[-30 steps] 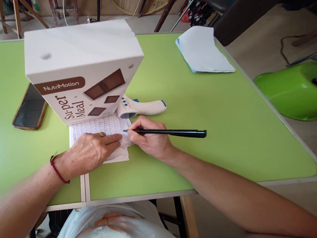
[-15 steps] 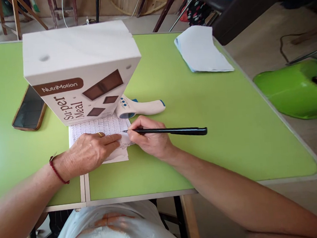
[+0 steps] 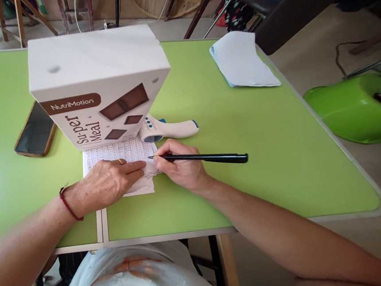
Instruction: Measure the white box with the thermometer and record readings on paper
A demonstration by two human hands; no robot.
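My right hand [image 3: 181, 166] pinches a black pen [image 3: 216, 157] near its tip, which points left at a sheet of paper [image 3: 114, 152] covered in rows of small handwriting. Across that sheet my left hand [image 3: 114, 181] lies flat with its fingers stretched toward the pen tip, wearing a ring. Part of the writing is hidden under this hand. Just behind the sheet stands a tall white box [image 3: 98, 80] printed "NutriMotion Super Meal". Beside the box lies a white and blue handheld infrared thermometer [image 3: 172, 129], close above my right hand.
A phone [image 3: 36, 132] rests left of the box on the green table [image 3: 264, 190]. Folded white paper [image 3: 241, 60] lies at the far right. Beyond the table's right edge is a green bin [image 3: 350, 109]; stools [image 3: 75, 13] stand at the back.
The rear end of the pen has shifted very slightly left. Both hands and the paper stay in place.
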